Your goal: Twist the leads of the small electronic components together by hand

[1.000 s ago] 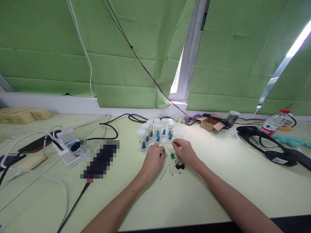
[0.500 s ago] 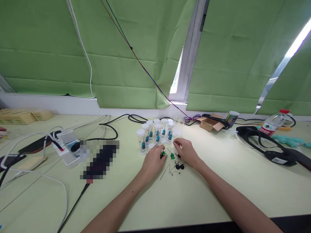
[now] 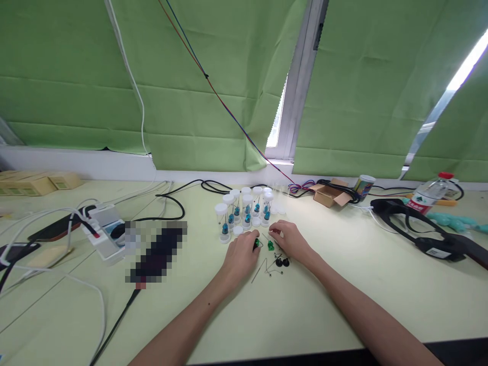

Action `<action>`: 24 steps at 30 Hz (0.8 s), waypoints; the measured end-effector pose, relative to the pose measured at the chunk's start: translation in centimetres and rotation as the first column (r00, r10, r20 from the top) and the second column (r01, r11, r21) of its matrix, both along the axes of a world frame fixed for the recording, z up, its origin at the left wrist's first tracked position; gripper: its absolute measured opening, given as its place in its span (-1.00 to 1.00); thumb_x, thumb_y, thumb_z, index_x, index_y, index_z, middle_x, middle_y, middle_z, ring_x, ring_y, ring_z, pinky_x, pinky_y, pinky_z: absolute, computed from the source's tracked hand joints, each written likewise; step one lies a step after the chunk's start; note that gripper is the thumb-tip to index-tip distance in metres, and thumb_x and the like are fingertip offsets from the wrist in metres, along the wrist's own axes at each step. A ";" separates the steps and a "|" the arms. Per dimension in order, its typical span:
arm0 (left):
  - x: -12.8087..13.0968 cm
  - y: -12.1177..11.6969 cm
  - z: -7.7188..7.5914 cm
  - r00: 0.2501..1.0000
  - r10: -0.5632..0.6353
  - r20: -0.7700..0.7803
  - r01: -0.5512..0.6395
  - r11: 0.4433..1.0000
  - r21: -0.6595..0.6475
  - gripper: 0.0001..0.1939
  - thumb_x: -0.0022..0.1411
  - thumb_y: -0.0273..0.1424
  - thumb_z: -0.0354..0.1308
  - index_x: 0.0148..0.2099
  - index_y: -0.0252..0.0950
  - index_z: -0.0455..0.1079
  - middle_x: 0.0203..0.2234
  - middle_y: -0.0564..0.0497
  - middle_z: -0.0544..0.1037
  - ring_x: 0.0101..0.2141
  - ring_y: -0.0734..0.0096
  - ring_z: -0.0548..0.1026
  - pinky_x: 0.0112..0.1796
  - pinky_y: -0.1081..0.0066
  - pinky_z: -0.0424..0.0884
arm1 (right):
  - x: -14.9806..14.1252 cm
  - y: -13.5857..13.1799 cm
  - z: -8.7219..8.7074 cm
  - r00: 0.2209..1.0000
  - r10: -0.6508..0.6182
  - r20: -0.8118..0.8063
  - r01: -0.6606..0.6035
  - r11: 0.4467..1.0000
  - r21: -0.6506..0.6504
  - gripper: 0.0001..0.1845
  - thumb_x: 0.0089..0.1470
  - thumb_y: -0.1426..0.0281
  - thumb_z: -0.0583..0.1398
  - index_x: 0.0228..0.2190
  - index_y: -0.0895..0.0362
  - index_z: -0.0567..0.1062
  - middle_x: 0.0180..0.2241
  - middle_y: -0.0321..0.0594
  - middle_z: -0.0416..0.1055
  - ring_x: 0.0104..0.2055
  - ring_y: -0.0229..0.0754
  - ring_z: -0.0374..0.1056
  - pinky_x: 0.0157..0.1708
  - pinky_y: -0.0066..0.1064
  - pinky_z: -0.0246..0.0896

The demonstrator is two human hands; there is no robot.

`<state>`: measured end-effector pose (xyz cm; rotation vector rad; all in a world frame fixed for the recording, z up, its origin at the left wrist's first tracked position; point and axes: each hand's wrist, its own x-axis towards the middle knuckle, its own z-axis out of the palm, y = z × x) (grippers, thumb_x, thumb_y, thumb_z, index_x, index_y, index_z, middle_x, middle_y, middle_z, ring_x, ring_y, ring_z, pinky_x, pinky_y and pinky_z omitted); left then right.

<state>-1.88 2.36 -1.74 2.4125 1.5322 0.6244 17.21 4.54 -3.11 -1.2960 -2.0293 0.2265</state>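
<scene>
My left hand (image 3: 241, 253) rests low over the table, its fingers closed on a small green and black part (image 3: 256, 244) that they partly cover. Opposite it, my right hand (image 3: 292, 240) has its thumb and fingers curled together beside a thin metal wire; what sits between the fingertips is too small to make out. Between the hands lies a small green plastic piece (image 3: 270, 246). Nearer me are two round black pieces (image 3: 282, 263) and several thin bent metal wires (image 3: 260, 269). Behind the hands stand several clear tubes (image 3: 247, 211) with white caps and blue parts inside.
A loose white cap (image 3: 238, 231) lies by the tubes. Leftward are a pixelated dark device (image 3: 158, 254), a white power strip (image 3: 104, 231) and tangled cables. To the right stand an open cardboard box (image 3: 330, 194), a can (image 3: 364, 187), black goggles (image 3: 423, 229) and a bottle (image 3: 429, 194).
My right hand has shifted slightly left and down, its fingertips lower beside the green piece. My left hand has hardly moved. A bit of another person's hand at the far left edge has gone from view.
</scene>
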 end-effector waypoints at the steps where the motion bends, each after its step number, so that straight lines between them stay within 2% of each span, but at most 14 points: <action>1: 0.0 0.0 0.0 1.000 -0.001 0.001 0.001 1.000 0.000 -0.86 0.19 -0.49 0.04 -0.19 -0.22 0.33 -0.34 -0.04 0.51 -0.36 0.27 0.45 -0.49 0.41 0.09 | 0.0 0.0 -0.1 1.000 0.005 0.006 -0.005 1.000 -0.009 -0.86 0.13 0.51 0.17 -0.39 0.14 0.54 -0.40 -0.20 0.44 -0.36 -0.20 0.36 -0.27 -0.37 0.26; 7: 0.2 -0.3 0.5 1.000 0.000 0.003 0.000 1.000 -0.008 -0.92 0.18 -0.49 0.05 -0.26 -0.22 0.31 -0.40 -0.02 0.49 -0.39 0.28 0.45 -0.50 0.40 0.06 | 0.0 0.1 -0.4 0.999 0.015 0.035 -0.013 0.998 -0.068 -0.87 0.09 0.53 0.20 -0.40 0.15 0.57 -0.39 -0.20 0.40 -0.36 -0.21 0.37 -0.28 -0.40 0.26; 16: 0.3 -0.4 0.5 1.000 -0.006 -0.006 0.006 1.000 -0.020 -0.85 0.19 -0.48 0.01 -0.18 -0.22 0.32 -0.35 -0.05 0.50 -0.38 0.27 0.45 -0.48 0.41 0.11 | -0.4 0.2 -0.8 0.997 0.013 0.075 -0.006 0.996 -0.089 -0.91 0.07 0.55 0.22 -0.41 0.17 0.54 -0.37 -0.19 0.39 -0.34 -0.20 0.37 -0.28 -0.40 0.26; 24: 0.3 -0.5 0.6 1.000 0.001 -0.017 -0.002 1.000 -0.027 -0.87 0.19 -0.50 0.01 -0.21 -0.23 0.31 -0.38 -0.05 0.49 -0.40 0.27 0.45 -0.50 0.41 0.09 | -0.4 0.3 -0.8 0.992 -0.001 0.125 0.012 0.996 -0.089 -0.88 0.07 0.58 0.19 -0.45 0.17 0.50 -0.40 -0.20 0.37 -0.35 -0.19 0.33 -0.30 -0.39 0.24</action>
